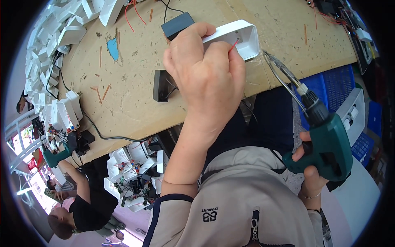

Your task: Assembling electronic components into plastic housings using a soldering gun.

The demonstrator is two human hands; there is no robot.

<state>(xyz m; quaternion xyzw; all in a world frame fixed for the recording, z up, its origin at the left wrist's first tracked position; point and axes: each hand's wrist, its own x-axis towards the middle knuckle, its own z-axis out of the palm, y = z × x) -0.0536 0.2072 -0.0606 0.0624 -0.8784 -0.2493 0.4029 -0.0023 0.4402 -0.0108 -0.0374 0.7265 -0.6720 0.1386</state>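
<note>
My left hand (pixel 207 70) is closed over the near left end of an open white plastic housing (pixel 249 39) on the cardboard-covered table. Between its thumb and index finger a thin red wire (pixel 234 44) is pinched, its end inside the housing near a small metal contact. The other fingers rest at the housing's rim and partly hide it. My right hand (pixel 306 164) is wrapped round the handle of a dark green soldering gun (pixel 329 144). Its long metal tip and thin feed tube point up-left and end just right of the housing, apart from it.
Two black boxes (pixel 160 86) (pixel 177 25) with leads lie beside my left hand. White housings (pixel 70 35) are piled at the left edge. Below the table are more wired housings (pixel 135 173) and blue crates (pixel 337 86). A person in black (pixel 94 201) works at lower left.
</note>
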